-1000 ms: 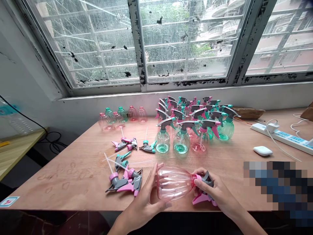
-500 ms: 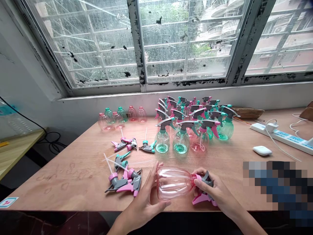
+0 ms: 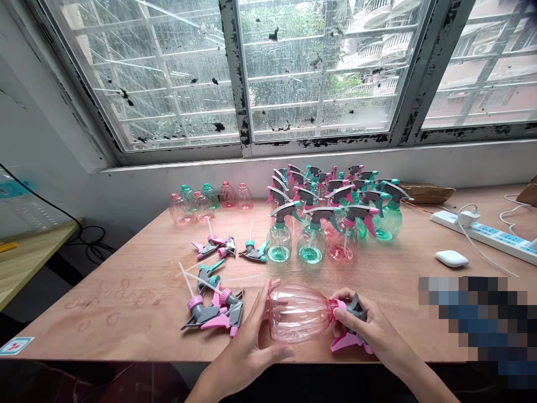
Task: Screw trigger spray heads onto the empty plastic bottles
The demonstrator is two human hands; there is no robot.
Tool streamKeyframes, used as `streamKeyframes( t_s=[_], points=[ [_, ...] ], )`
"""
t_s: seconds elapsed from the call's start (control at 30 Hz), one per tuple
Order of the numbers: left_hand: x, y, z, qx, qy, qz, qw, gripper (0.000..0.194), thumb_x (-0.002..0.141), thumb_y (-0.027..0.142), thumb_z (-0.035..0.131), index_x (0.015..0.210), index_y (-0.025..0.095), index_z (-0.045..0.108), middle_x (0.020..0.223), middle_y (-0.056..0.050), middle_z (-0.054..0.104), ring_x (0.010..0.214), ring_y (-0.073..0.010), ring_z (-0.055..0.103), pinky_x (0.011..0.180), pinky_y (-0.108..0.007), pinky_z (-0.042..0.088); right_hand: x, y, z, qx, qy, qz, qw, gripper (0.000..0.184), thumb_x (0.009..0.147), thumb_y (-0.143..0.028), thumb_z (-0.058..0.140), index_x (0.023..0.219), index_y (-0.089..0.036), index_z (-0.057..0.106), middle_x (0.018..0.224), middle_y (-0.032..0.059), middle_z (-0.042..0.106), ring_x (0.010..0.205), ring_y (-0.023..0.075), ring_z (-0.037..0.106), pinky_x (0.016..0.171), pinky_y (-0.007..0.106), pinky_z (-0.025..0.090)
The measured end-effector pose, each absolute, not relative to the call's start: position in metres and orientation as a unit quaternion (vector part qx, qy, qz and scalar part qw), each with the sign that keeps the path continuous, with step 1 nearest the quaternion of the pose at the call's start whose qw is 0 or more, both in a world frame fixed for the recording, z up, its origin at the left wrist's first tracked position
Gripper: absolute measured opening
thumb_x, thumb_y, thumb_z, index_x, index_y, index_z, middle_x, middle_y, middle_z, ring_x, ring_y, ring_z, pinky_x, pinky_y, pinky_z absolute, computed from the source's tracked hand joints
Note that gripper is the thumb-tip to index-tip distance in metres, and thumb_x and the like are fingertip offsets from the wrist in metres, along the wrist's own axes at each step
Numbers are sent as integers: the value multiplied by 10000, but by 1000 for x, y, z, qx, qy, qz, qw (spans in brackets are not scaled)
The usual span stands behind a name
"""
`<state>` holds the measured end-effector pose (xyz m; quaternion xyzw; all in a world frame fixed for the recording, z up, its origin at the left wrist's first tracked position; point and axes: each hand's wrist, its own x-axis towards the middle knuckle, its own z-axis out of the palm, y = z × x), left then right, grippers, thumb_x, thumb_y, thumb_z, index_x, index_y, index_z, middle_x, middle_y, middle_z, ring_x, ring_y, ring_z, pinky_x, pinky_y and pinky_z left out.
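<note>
Head view: pink bottle [image 3: 298, 314] lies sideways between both hands [image 3: 308, 330]

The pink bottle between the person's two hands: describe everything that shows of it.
The pink bottle is see-through, glossy and plastic-looking, with lengthwise ribs and a rounded body narrowing to a neck. It lies on its side, base toward the left hand, whose fingers are at the base end. At its neck sits a pink collar of a grey-and-pink spray head, gripped by the right hand. No liquid shows inside. Whether its underside touches the table is unclear.
</note>
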<state>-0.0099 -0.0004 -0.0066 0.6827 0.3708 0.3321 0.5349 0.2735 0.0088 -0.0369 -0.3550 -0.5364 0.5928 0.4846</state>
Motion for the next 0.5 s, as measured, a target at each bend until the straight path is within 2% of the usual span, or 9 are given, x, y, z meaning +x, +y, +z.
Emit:
streamKeyframes(
  t_s=[0.13,0.23,0.33,0.5],
  points=[
    [-9,0,-6,688,381,327,524,1009,869,329,754,1589,406,50,1696,-28,154,1494,-299,321,1228,-424,297,274,9,-37,-356,-533,593,488,350,939,-495,785,986,-177,646,704,13,708,642,189,672,623,237,541],
    [-8,1,-6,709,385,322,495,996,892,278,721,1588,406,19,1700,-19,144,1546,-271,200,1265,-417,199,273,9,-37,-362,-530,591,488,364,932,-503,789,992,-173,647,705,13,704,640,190,671,623,242,539],
    [-8,1,-8,720,386,325,477,985,905,255,697,1592,387,4,1697,-33,154,1559,-261,154,1277,-436,121,273,8,-36,-361,-529,592,489,367,932,-503,788,988,-172,641,703,8,698,638,191,670,626,252,542],
    [-10,0,-8,691,387,321,520,1097,841,314,780,1593,373,-17,1701,-50,136,1515,-303,283,1257,-455,209,273,8,-35,-362,-529,595,484,379,931,-509,783,1014,-174,626,699,9,711,642,198,674,626,257,541]
  ],
)
